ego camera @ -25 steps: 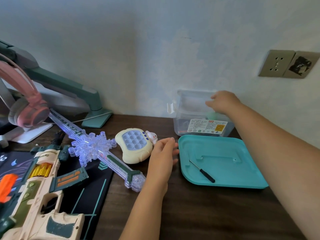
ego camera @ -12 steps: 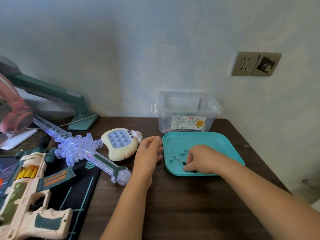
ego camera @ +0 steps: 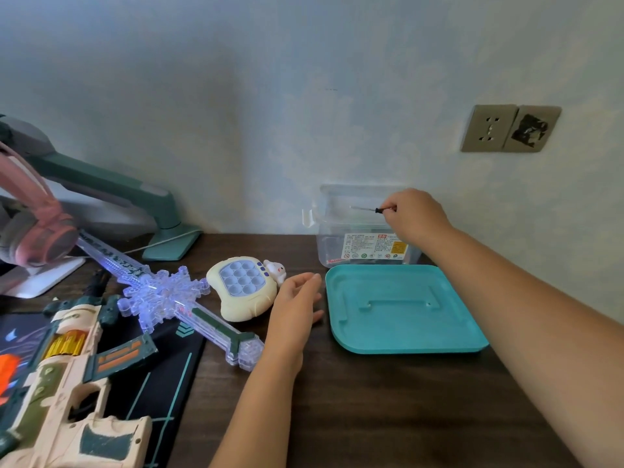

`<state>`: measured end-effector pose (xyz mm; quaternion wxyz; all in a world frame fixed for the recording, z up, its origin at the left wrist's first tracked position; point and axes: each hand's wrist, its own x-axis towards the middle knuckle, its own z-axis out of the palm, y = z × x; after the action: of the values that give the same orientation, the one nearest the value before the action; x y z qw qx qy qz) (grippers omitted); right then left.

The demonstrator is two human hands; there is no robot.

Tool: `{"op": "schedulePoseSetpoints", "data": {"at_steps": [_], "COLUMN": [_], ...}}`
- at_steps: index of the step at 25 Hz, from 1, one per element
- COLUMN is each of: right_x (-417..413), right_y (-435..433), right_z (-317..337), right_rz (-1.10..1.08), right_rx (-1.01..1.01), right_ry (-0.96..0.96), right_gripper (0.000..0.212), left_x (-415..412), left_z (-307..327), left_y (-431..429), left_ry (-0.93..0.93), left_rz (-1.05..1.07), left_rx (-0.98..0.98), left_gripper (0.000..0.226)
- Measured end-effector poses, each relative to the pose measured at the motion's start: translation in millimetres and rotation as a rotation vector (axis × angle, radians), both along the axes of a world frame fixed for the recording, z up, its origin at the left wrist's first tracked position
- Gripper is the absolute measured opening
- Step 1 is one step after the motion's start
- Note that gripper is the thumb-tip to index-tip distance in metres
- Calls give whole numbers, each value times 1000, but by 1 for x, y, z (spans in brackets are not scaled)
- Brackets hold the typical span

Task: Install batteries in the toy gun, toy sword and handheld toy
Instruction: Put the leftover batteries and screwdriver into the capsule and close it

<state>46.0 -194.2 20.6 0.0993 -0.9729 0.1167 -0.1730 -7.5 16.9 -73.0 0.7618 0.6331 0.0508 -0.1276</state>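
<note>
Your right hand point(ego camera: 413, 214) has its fingers pinched on a small screwdriver point(ego camera: 371, 209), held level above the clear box point(ego camera: 358, 244) at the far side of the counter point(ego camera: 388, 400). Your left hand point(ego camera: 293, 312) hovers with fingers loose and empty, just right of the handheld toy point(ego camera: 244, 288). The toy sword point(ego camera: 162, 292) lies further left; the toy gun point(ego camera: 64, 383) lies near left. The box's label is too small to read.
</note>
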Motion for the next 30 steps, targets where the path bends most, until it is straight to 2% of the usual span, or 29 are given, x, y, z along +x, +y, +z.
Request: {"op": "schedulePoseSetpoints", "data": {"at_steps": [5, 7, 9, 11, 14, 16, 18, 19, 20, 22, 24, 26, 28, 30], "right_x": [-38, -68, -91, -109, -129, -137, -142, -145, -147, -155, -166, -174, -177, -174], "right_y": [-1, -4, -17, -31, -35, -29, -21, -19, -20, -25, -31, -35, -34, -32], "right_z": [-23, -42, -62, -73, -73, -73, -72, -71, -68, -63, -63, -68, -76, -83], "right_rz": [-2, -110, -293, -437, -468, -431, -410, -420, -442, -471, -401, -284, -228, -225], "right_rx": [284, 305, 297, 300, 330, 325, 357, 434, 580, 1012, 1282, 1346, 1356, 1357], "right_ry": [-393, -431, -286, -20, 266, 320, 258, 193, 105, -57, -129, -170, -232, -295], "right_gripper": [25, 26, 31, 37, 43, 45, 41, 37, 33, 26, 25, 32, 37, 35], "left_x": [1, -1, -2, -5, -13, -20, -24, -26, -26, -26, -26, -28, -31, -33], "left_z": [-3, -4, -2, -2, -2, -3, -5, -5, -4, 2, 10, 17, 19, 17], "left_y": [2, 2, 3, 2, 1, -2, -3, -2, -1, 7, 13, 14, 12, 11], "left_ry": [12, 14, -2, -27, -115, -173, -194, -195, -193, -177, -143, -182, -256, -289], "left_rz": [-34, -53, -66, -90, -119, -148, -165, -144, -97, 66, 166, 161, 106, 83], "left_rx": [-11, 36, 75, 106, 191, 250, 294, 282, 250, 145, -11, -27, 66, 115], "left_gripper": [29, 37, 40, 39, 28, 23, 23, 20, 16, 13, 22, 36, 47, 46]}}
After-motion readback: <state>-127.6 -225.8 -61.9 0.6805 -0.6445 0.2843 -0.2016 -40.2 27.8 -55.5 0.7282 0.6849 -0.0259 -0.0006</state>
